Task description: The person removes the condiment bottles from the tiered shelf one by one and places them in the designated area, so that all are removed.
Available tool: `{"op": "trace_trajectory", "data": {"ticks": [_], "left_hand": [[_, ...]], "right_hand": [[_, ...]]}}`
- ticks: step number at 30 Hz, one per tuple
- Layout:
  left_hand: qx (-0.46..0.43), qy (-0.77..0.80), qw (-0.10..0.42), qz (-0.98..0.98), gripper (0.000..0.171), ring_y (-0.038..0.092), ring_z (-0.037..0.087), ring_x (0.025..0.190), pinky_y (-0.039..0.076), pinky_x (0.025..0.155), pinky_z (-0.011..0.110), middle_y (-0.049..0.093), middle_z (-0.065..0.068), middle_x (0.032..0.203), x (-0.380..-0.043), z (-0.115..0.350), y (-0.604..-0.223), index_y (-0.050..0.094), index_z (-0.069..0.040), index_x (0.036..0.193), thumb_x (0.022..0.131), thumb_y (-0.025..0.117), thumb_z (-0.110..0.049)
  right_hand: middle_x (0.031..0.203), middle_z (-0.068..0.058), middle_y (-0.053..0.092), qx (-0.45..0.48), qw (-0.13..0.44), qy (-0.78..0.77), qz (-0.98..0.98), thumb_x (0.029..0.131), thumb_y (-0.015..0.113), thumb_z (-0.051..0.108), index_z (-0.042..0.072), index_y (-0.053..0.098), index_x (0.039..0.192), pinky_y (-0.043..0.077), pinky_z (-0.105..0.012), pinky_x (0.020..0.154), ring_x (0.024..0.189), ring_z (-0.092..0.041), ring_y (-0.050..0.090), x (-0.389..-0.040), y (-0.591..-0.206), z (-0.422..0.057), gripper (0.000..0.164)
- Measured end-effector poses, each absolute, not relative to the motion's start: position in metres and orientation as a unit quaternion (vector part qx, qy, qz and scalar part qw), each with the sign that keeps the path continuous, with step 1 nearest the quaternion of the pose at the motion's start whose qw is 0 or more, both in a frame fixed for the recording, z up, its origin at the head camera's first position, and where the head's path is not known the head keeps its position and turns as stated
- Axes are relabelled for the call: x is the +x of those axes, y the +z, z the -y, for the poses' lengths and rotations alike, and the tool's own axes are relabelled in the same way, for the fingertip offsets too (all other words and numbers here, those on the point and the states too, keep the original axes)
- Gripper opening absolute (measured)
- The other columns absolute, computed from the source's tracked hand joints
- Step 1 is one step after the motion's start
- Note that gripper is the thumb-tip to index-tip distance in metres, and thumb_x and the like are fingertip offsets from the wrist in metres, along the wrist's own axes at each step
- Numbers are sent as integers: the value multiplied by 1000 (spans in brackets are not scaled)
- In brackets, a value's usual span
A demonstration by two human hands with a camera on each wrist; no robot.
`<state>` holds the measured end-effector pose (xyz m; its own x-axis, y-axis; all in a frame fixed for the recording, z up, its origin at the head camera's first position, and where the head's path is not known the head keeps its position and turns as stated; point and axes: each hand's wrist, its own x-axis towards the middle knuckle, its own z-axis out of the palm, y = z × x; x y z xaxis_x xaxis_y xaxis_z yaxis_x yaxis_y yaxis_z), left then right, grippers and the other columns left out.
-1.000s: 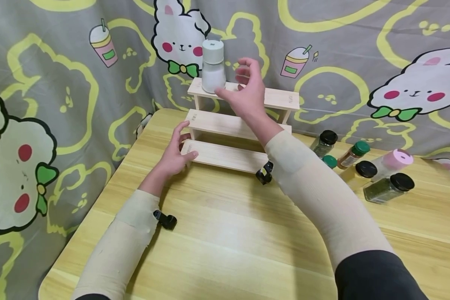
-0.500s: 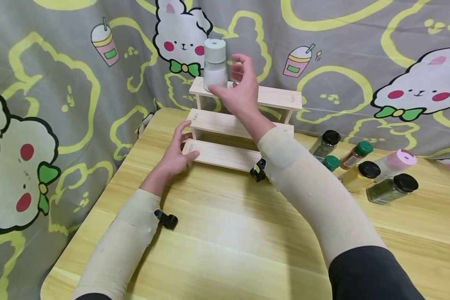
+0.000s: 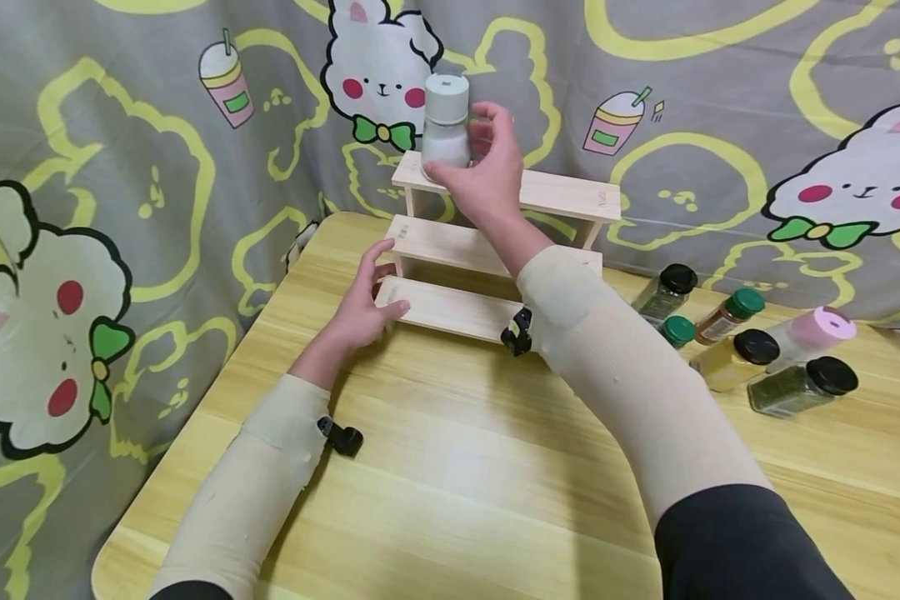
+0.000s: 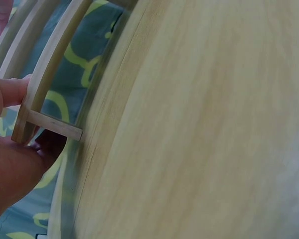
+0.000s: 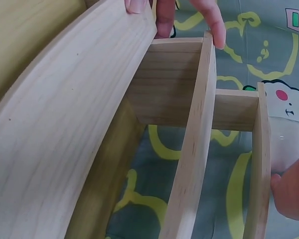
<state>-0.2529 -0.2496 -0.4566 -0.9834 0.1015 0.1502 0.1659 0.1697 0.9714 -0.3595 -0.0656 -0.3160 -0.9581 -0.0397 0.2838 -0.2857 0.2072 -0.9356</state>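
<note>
A three-step wooden rack [image 3: 461, 314] stands at the table's back. My left hand [image 3: 363, 304] grips the left end of its lowest step, thumb over the front and fingers round the side; the left wrist view shows the hand [image 4: 12, 167] at that wooden end. Upright on the top step, toward its left end, is a glass seasoning jar [image 3: 447, 100] with a pale cap and white powder inside. My right hand [image 3: 487, 171] is loosely cupped at its right side, thumb across the lower front. In the right wrist view the thumb [image 5: 289, 191] lies against the jar [image 5: 284, 142].
Right of the rack, several other seasoning jars stand on the wooden table [image 3: 435, 492], among them a pink-capped one [image 3: 810, 333], a black-capped one with green contents [image 3: 798, 387] and a green-capped one [image 3: 731, 317]. A patterned curtain [image 3: 270, 183] hangs close behind.
My right hand has moved left, nearer the jar, which stays in place on the top step. My left hand keeps its grip on the rack. The head view has shifted slightly.
</note>
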Motion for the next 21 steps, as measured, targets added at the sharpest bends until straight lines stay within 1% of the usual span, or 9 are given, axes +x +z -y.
{"op": "trace_trajectory", "data": {"ticks": [5,8,16,21], "left_hand": [[-86,-642,17,762,90,40,43,131,40,101,50,33,31,147,-246,245,-444,19,-14,156,86,60,23],[-81,-640,10,764,88,40,43,131,39,103,50,33,32,147,-241,242,-435,19,-12,156,86,60,22],[-77,-633,4,770,86,41,42,131,40,102,49,33,32,148,-239,241,-429,19,-15,156,88,60,20],[-73,-634,4,770,88,41,41,131,41,101,48,33,29,148,-243,244,-436,19,-16,156,88,60,20]], "right_hand": [[127,0,53,106,102,612,777,72,90,16,21,44,137,44,-29,94,113,-16,53,-364,-316,68,80],[126,0,53,101,97,612,778,73,90,15,21,43,137,44,-29,95,113,-16,53,-366,-316,71,80],[128,1,54,84,88,611,782,73,91,15,23,42,138,42,-29,97,116,-14,51,-374,-317,78,82],[127,0,55,81,97,595,794,75,88,16,21,42,138,42,-28,97,116,-14,51,-378,-316,82,78]]}}
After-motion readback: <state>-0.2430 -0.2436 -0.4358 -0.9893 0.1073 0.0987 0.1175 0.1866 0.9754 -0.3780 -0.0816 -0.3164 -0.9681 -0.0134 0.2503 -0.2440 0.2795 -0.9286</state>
